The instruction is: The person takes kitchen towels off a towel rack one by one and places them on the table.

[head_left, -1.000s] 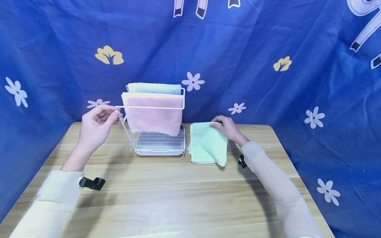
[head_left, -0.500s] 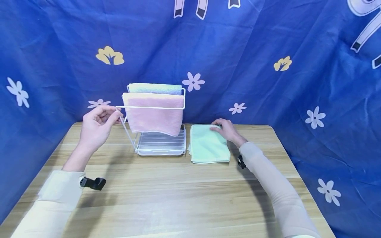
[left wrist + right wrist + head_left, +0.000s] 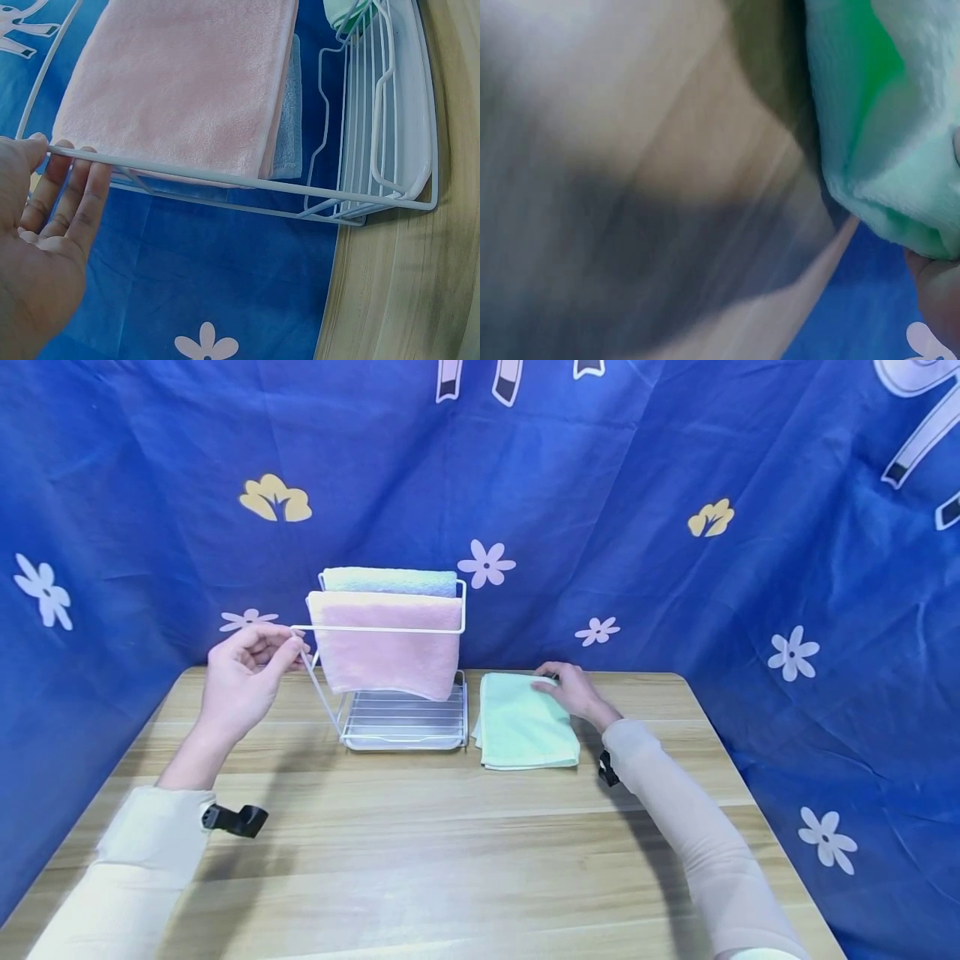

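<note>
My left hand [image 3: 243, 681] pinches the upper front left corner of a white wire rack [image 3: 382, 629] with thumb and fingers. In the left wrist view the fingers [image 3: 88, 199] lie under the rack's rail [image 3: 210, 176]. A folded pink towel [image 3: 386, 652] hangs over one rail, and behind it a light blue towel [image 3: 390, 581] hangs over another. To the right of the rack is a folded mint green towel [image 3: 528, 722]. Its far right corner is between the thumb and fingers of my right hand [image 3: 573, 689]; the right wrist view shows this hand [image 3: 937, 292] only partly.
The rack's base holds a wire grid over a white tray [image 3: 405, 743]. Everything stands near the back edge of the wooden table [image 3: 420, 860]. A blue patterned curtain [image 3: 390, 468] rises behind the table and on both sides.
Compared with one second ago, the green towel's near right corner has swung outward and the towel now hangs squarer. My right hand has lowered slightly. My left hand holds the same spot.
</note>
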Available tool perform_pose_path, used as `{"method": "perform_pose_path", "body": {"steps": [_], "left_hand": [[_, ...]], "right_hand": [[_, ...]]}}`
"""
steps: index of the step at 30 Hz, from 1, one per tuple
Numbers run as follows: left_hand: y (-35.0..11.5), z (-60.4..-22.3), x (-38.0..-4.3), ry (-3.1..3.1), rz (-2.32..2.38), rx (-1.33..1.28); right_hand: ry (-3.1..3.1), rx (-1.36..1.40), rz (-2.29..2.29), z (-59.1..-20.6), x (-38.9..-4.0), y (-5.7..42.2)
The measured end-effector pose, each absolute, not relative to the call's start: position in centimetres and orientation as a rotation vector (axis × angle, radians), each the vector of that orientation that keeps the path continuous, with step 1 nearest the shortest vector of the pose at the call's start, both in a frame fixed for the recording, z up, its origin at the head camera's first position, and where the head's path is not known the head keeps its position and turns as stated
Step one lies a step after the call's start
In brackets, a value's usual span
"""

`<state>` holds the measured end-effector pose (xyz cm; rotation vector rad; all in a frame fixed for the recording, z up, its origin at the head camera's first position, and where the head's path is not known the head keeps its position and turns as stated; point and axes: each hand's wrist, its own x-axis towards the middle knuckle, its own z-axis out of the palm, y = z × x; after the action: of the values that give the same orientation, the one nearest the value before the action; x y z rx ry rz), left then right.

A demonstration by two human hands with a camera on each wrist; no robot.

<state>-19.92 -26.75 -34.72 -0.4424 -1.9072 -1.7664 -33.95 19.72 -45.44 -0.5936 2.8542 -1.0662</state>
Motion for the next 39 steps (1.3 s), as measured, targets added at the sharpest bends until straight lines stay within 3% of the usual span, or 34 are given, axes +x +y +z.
{"method": "perform_pose_path", "body": {"steps": [27, 39], "left_hand": [[-26.7, -34.7, -19.9, -1.918, -1.767, -0.418], [-26.8, -34.6, -20.0, -1.911, -1.782, -0.413]], "right_hand": [[2.834, -0.582, -1.106, -46.4, -34.9, 18.0], [2.836, -0.642, -1.165, -43.8, -34.5, 18.4]]}}
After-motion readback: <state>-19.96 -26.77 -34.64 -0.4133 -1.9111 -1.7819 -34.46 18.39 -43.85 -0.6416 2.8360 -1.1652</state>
